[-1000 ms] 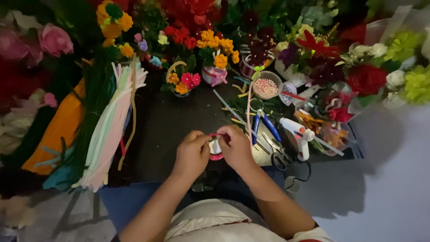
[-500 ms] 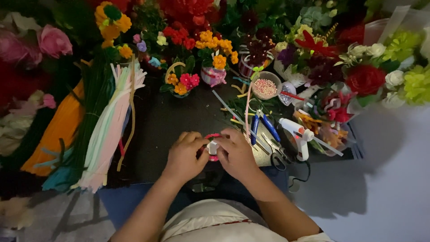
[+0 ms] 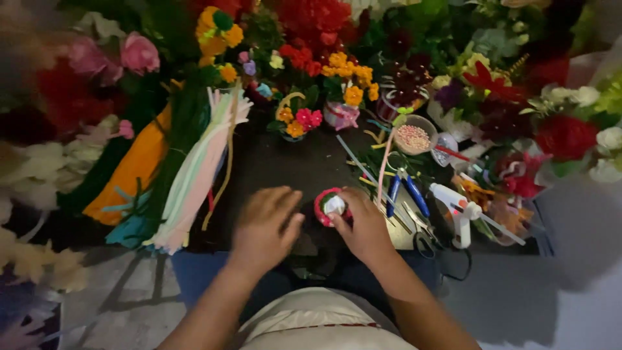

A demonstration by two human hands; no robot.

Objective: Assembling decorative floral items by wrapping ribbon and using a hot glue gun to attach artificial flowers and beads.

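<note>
Small round craft piece [image 3: 332, 206] at table [image 3: 291, 162] centre, right hand [image 3: 366, 227] touching it, left hand [image 3: 264, 223] just left of it, apart. Pipe-cleaner bundles [image 3: 188, 168] lie further left. Pliers [image 3: 405, 191], scissors [image 3: 421, 233] and glue gun [image 3: 457, 210] right of the hands. Bead bowl [image 3: 413, 135] behind the pliers. Flower basket [image 3: 295, 120] behind the hands; flowers [image 3: 324, 26] along the back.
</note>
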